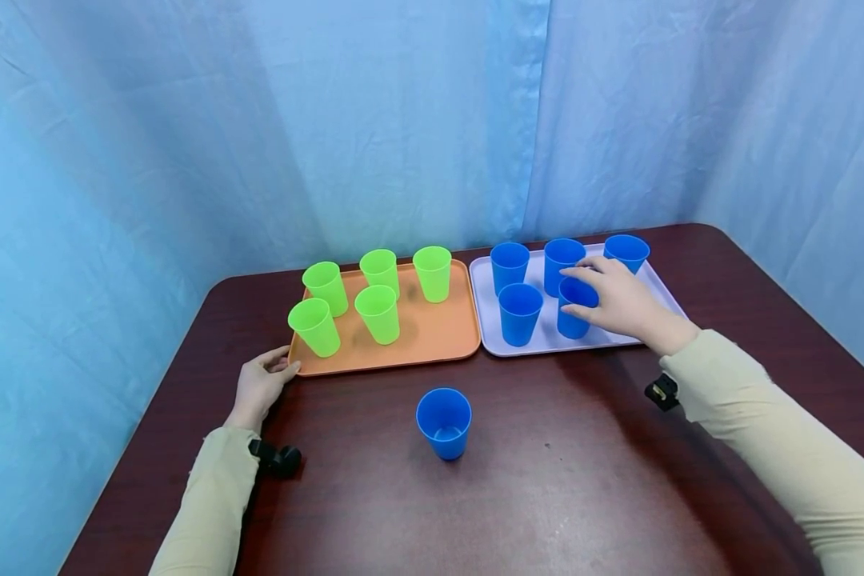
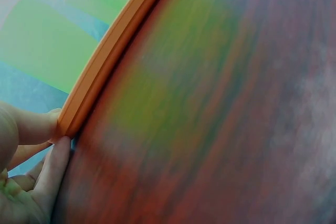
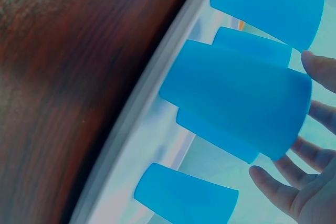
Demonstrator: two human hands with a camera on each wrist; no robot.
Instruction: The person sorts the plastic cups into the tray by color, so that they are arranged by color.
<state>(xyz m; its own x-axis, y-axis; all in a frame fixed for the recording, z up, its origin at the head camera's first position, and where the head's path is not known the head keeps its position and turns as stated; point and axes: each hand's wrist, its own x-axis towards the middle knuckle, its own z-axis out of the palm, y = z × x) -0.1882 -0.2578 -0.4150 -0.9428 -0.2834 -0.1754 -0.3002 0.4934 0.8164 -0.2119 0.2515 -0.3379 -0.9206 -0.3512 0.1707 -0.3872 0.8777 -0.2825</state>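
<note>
Lone blue cup [image 1: 444, 422] sits untouched; left hand [image 1: 259, 386] pinches orange tray [image 1: 432, 336], right hand [image 1: 619, 300] open.

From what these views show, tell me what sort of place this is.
Probably a staged recording booth, not a home: blue curtains close in a dark wooden table holding an orange tray and a white tray of colour-sorted plastic cups.

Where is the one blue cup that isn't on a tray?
In the head view the lone blue cup stands upright on the dark table, near the middle, in front of the gap between the orange tray and white tray.
</note>
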